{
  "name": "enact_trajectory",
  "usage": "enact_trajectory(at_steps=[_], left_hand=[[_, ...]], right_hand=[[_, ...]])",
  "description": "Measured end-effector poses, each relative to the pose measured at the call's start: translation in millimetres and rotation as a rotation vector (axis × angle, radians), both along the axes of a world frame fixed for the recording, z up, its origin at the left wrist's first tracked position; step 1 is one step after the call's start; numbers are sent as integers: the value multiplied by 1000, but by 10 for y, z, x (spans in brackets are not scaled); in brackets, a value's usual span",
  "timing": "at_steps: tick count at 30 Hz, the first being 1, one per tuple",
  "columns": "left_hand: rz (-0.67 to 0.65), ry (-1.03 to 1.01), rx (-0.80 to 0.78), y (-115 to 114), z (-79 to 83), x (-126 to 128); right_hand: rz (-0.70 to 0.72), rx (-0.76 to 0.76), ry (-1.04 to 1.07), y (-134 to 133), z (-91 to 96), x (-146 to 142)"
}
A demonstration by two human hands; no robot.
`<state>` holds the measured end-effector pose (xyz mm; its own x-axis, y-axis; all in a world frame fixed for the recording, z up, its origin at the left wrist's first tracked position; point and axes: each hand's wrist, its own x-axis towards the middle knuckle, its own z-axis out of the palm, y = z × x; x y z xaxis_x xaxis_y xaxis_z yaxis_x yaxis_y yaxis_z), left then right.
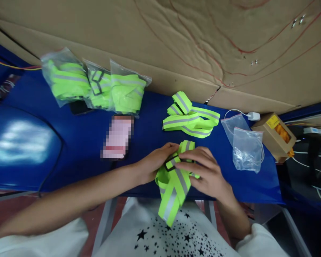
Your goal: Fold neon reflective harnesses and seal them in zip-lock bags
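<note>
Above the table's front edge, a neon-green reflective strap (pixel 179 180) with a grey stripe hangs in loops between my hands. A black buckle (pixel 172 163) sits on it near the fingers. My left hand (pixel 157 159) grips the strap from the left, its fingers partly hidden behind the loops. From the right, my right hand (pixel 204 169) has its fingers closed on the strap beside the buckle. The strap's lower end dangles in front of the white star-print shirt. Just beyond my hands, another folded reflective strap (pixel 200 121) lies loose on the blue table.
Clear bags of green straps (pixel 69 80) stand at the back left against a cardboard panel (pixel 139 43). A phone (pixel 117 137), its screen blurred, lies left of my hands. To the right are clear zip bags (pixel 247 150), a white cable plug (pixel 253 116) and a small cardboard box (pixel 273 137).
</note>
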<state>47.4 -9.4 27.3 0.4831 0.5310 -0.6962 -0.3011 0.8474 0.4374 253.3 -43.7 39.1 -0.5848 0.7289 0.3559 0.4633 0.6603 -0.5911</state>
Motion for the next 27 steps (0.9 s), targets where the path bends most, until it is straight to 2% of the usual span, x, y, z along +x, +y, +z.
enact_trajectory(at_steps=[1, 3, 5, 6, 8, 9, 11, 13, 16, 18, 20, 23, 25, 27], left_hand=[[-12, -4, 3, -29, 3, -12], [-39, -19, 66, -76, 22, -72], [-3, -2, 211, -130, 40, -160], [45, 34, 308, -168, 43, -203], [159, 177, 524, -272, 20, -272], [204, 282, 641, -337, -6, -293], [189, 512, 873, -477, -85, -300], [48, 710, 1098, -602, -182, -259], [-216, 923, 1398, -715, -306, -145], [-378, 1043, 1515, -748, -353, -82], [-545, 1119, 1550, -770, -370, -53], [-728, 1137, 1542, -801, -348, -52], [-802, 1120, 1546, -812, -312, -44], [-800, 1096, 1606, -803, -269, -18]], right_hand=[[-53, -40, 75, 50, 15, 19], [-274, -155, 247, 175, 0, 59], [-511, -276, 363, 316, -53, 100], [-587, -326, 389, 380, -83, 120], [-633, -362, 391, 465, -138, 165], [-636, -325, 383, 477, -160, 189], [-640, -190, 331, 430, -191, 235], [-559, -129, 218, 304, -206, 274], [-250, -228, -55, 49, -203, 309], [-125, -260, -232, -110, -192, 324], [-101, -272, -355, -235, -182, 339], [-85, -350, -409, -351, -173, 354], [-38, -417, -394, -396, -168, 348], [21, -443, -346, -427, -159, 327]])
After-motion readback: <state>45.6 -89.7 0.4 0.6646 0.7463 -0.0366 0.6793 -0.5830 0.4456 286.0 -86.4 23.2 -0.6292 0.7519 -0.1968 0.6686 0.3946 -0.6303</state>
